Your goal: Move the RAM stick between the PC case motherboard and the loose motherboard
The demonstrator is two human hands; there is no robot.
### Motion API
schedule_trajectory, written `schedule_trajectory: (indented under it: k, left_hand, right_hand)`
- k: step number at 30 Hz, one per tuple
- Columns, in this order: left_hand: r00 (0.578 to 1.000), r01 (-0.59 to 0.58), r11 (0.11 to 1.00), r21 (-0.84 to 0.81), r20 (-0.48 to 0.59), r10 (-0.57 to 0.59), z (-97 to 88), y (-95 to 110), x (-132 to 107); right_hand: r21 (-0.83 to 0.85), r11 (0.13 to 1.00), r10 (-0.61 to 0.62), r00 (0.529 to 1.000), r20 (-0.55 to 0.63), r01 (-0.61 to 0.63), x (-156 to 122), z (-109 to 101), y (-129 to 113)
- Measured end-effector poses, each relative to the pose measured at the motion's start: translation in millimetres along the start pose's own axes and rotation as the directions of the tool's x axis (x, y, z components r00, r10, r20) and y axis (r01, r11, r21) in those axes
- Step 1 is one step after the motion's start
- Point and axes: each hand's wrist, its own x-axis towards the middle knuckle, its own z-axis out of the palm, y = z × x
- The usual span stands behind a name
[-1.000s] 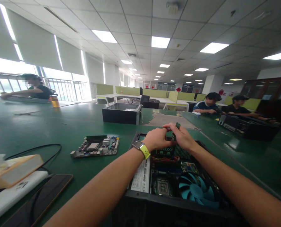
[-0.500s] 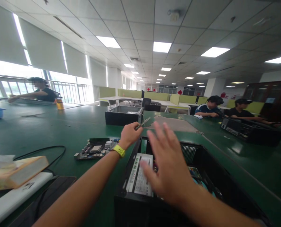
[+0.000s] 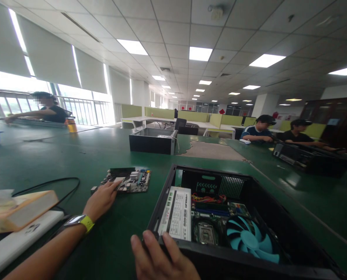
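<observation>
My left hand (image 3: 102, 200), with a yellow-green watch band at the wrist, is closed on slim metal tweezers (image 3: 124, 182). Both are over a loose motherboard (image 3: 138, 179) lying flat on the green table; whether the tips touch it I cannot tell. At the near left corner of an open black computer case (image 3: 278, 202), my right hand (image 3: 162, 258) rests its spread fingers on the rim, thumb out of sight. Inside the case are a white-labelled power supply (image 3: 177, 214), a blue fan (image 3: 251, 239), a CPU socket (image 3: 206, 233) and coloured wires (image 3: 211, 198).
On the left are a tissue box (image 3: 21, 210), a white power strip (image 3: 24, 241) and a black cable (image 3: 51, 180). A second open case (image 3: 151, 144) stands farther back. Other people sit at the far left and right, with a black case (image 3: 307, 157) beside those at right.
My left hand has moved left and nearer with the tweezers, from beyond the case to the motherboard. My right hand has dropped from above the case to its near left corner.
</observation>
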Motion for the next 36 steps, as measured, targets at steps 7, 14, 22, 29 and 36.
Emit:
schedule_trajectory:
  k: [7, 14, 22, 29, 36]
  left_hand:
    - [0.986, -0.101, 0.991, 0.087, 0.141, 0.088, 26.7, 35, 10]
    - [0.985, -0.078, 0.994, 0.077, 0.160, 0.065, 32.8, 26, 10]
    - [0.971, -0.172, 0.985, 0.001, 0.168, 0.169, 25.2, 68, -27]
    - [0.894, -0.348, 0.929, -0.129, 0.253, 0.370, 5.9, 174, -92]
    - [0.764, -0.628, 0.763, -0.153, 0.067, 0.641, 83.2, 256, -164]
  right_hand:
    - [0.115, 0.992, 0.018, 0.939, 0.345, -0.061, -15, 9, 46]
    - [-0.010, 0.979, 0.166, 0.769, 0.618, -0.204, -69, 36, 143]
    - [-0.351, 0.843, 0.522, 0.462, 0.717, -0.407, -158, 23, 226]
    - [-0.552, 0.752, 0.653, 0.288, 0.701, -0.361, -223, 6, 280]
    - [-0.650, 0.676, 0.721, 0.124, 0.682, -0.347, -236, 7, 299]
